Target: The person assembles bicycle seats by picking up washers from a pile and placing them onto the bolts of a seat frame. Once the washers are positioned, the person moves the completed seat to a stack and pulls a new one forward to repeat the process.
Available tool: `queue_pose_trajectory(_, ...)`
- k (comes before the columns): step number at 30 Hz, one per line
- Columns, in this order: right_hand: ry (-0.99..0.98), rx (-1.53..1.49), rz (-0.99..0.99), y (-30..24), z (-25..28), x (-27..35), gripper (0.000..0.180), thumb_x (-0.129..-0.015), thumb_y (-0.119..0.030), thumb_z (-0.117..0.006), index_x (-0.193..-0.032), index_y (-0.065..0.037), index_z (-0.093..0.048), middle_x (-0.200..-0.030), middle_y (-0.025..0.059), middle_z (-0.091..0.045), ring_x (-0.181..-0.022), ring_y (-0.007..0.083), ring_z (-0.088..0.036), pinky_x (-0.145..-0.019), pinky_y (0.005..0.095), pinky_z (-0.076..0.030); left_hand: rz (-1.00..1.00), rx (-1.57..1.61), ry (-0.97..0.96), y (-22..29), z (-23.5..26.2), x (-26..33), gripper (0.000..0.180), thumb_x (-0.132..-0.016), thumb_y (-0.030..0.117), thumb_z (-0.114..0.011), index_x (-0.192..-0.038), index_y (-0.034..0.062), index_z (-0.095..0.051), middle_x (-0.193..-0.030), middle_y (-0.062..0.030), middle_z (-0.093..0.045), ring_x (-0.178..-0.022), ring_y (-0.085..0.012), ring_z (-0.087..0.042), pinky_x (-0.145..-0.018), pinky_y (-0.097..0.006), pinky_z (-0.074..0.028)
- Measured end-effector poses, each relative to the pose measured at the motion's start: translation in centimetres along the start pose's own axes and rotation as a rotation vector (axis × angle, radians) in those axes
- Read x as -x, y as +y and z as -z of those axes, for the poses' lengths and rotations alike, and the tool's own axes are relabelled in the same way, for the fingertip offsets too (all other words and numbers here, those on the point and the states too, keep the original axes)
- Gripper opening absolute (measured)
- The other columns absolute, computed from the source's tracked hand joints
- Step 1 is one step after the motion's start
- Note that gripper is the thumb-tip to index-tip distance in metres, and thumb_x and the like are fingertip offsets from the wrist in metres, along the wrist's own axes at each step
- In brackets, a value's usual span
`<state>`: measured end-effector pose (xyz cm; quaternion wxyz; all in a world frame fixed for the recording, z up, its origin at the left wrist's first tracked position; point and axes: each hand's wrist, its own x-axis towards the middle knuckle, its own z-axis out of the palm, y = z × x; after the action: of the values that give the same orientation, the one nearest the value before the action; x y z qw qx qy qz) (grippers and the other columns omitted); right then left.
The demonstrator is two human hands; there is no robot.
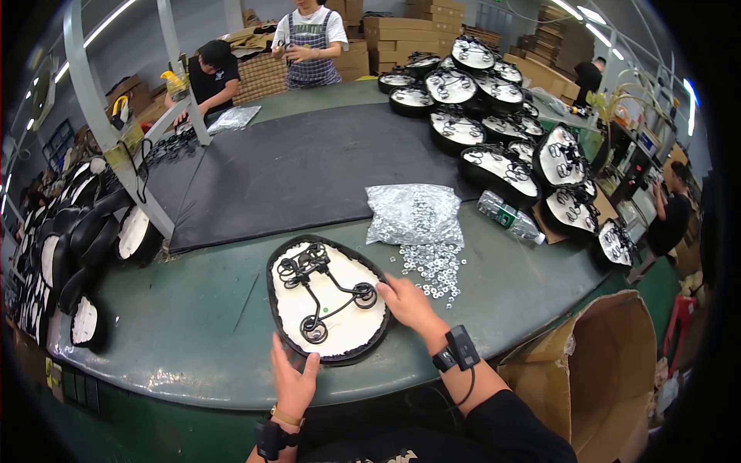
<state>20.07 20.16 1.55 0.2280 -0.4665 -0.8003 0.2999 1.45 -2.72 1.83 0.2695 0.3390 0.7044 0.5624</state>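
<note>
A bicycle saddle (pixel 340 324) lies upside down on the green table in front of me, its white underside up inside a black rim. A black wire frame with round coil springs (pixel 314 329) sits on that underside. My left hand (pixel 294 380) is at the saddle's near left edge, thumb and fingers apart, the fingertips against the rim. My right hand (pixel 409 302) grips the right rim beside the other coil, its thumb over the edge and some fingertips hidden.
Behind the saddle, a clear bag (pixel 414 214) spills metal nuts (pixel 432 270). A plastic bottle (pixel 510 217) lies to its right. Finished-looking saddles (pixel 500 171) are piled at the back right, more saddles (pixel 85 231) at left. A cardboard box (pixel 540 378) stands at right. Co-workers are behind the table.
</note>
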Motion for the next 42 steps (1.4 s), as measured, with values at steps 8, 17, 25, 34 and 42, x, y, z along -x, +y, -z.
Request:
queue_pose_trajectory(8,-0.023,-0.245,0.042,0.1,0.5,6.9,0.032,-0.096,-0.033,-0.068,-0.111,-0.005,-0.071,-0.091,0.0195,-0.074,-0.086,0.0425,-0.070,-0.077,0.0477,-0.057,-0.150,0.124,-0.103,-0.6,5.9,-8.1,0.064,-0.088,-0.008,-0.046,-0.153,-0.0068,-0.044,-0.139,-0.0158,-0.062,-0.122,-0.0196,-0.060,-0.106,-0.029,-0.045)
queue_pose_trajectory(17,0.279,0.378,0.281,4.7,-0.4,2.6,0.017,-0.087,-0.019,-0.076,-0.103,-0.013,-0.077,-0.088,0.0077,-0.065,-0.071,0.0312,-0.068,-0.065,0.0429,-0.057,-0.330,-0.179,0.116,-2.7,5.1,-13.6,0.039,-0.098,0.001,-0.060,-0.136,-0.0016,-0.063,-0.122,-0.0135,-0.068,-0.105,-0.0203,-0.067,-0.097,-0.032,-0.052)
queue_pose_trajectory(25,0.304,0.221,0.306,2.9,1.8,3.9,0.010,-0.081,-0.016,-0.080,-0.090,-0.012,-0.079,-0.085,0.0057,-0.065,-0.070,0.0275,-0.067,-0.063,0.0398,-0.056,-0.740,-0.404,-0.015,2.5,1.5,-1.8,0.020,-0.083,0.012,-0.075,-0.101,0.0056,-0.069,-0.103,-0.0129,-0.066,-0.097,-0.0334,-0.062,-0.086,-0.043,-0.050)
queue_pose_trajectory(34,-0.163,0.078,0.682,-6.8,2.6,1.1,0.013,-0.074,-0.013,-0.082,-0.088,-0.013,-0.079,-0.094,0.0015,-0.068,-0.093,0.0241,-0.062,-0.085,0.0375,-0.050,-0.687,-0.607,-0.090,1.9,-1.4,-0.1,0.074,-0.079,0.027,-0.083,-0.142,0.0007,-0.056,-0.134,-0.0153,-0.057,-0.115,-0.0342,-0.057,-0.101,-0.046,-0.044)
queue_pose_trajectory(42,-0.604,0.094,0.772,-7.5,1.1,-3.1,0.019,-0.082,-0.015,-0.077,-0.099,-0.008,-0.074,-0.101,0.0069,-0.071,-0.092,0.0310,-0.068,-0.082,0.0406,-0.054,-0.673,-0.566,-0.099,1.1,-1.1,-0.5,0.068,-0.076,0.027,-0.085,-0.137,0.0074,-0.061,-0.126,-0.0090,-0.059,-0.101,-0.0263,-0.057,-0.088,-0.041,-0.042)
